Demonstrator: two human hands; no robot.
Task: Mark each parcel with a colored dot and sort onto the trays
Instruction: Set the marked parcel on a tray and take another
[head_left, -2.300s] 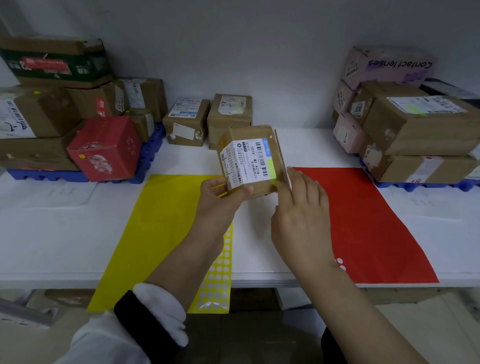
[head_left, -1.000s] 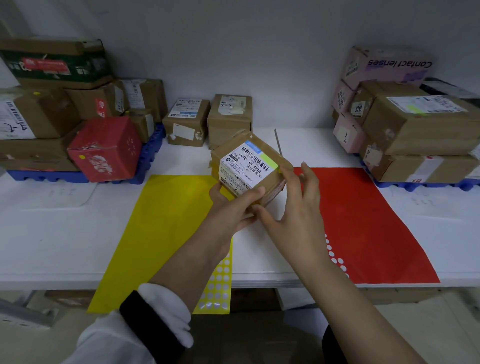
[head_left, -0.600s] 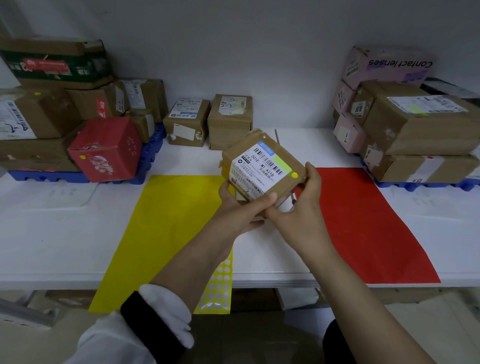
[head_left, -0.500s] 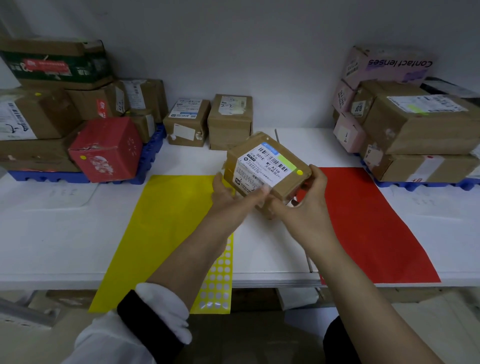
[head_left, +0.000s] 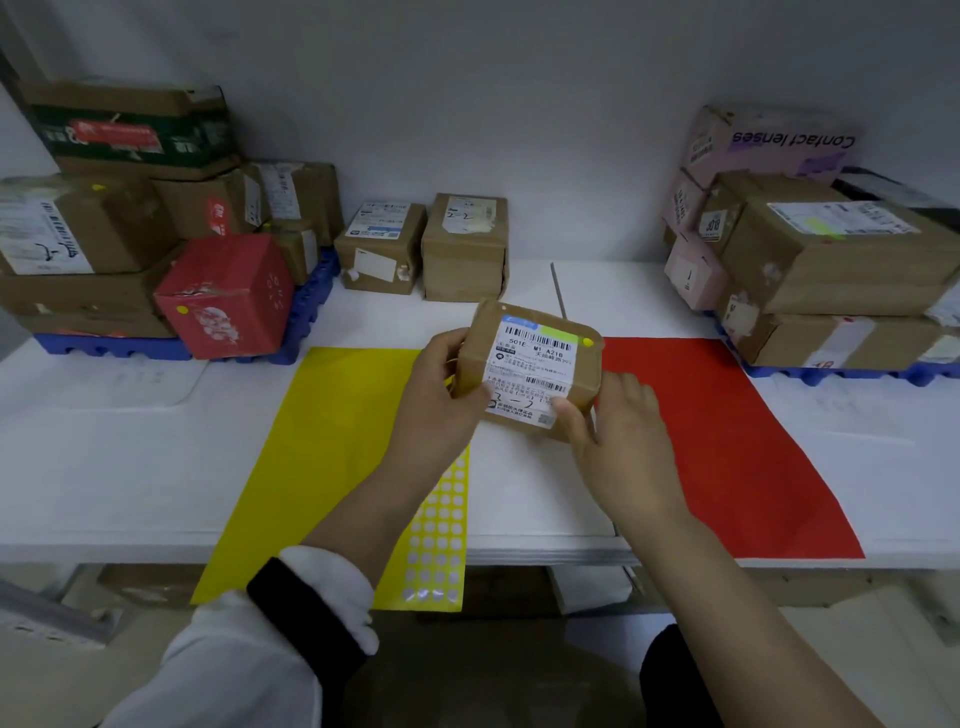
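Note:
A small brown parcel (head_left: 535, 364) with a white shipping label is held above the table's middle, label up. A yellow dot (head_left: 587, 342) sits on its top right corner. My left hand (head_left: 441, 395) grips the parcel's left side, thumb on the label's lower edge. My right hand (head_left: 618, 441) holds the parcel's near right corner, thumb on the label and fingers beside it. A yellow sticker sheet (head_left: 441, 525) with several dots peeled lies partly under my left forearm. The red sheet (head_left: 727, 447) lies to the right.
A yellow sheet (head_left: 322, 457) lies left of centre. Marked parcels, one a red box (head_left: 223, 296), are stacked on a blue tray (head_left: 311, 296) at left. More boxes fill a blue tray (head_left: 841, 371) at right. Two brown parcels (head_left: 426, 247) stand by the back wall.
The parcel was turned from upright to label-up and a yellow dot appeared on its corner. Both hands have since shifted it slightly right and lower, and my right hand slid to its near corner.

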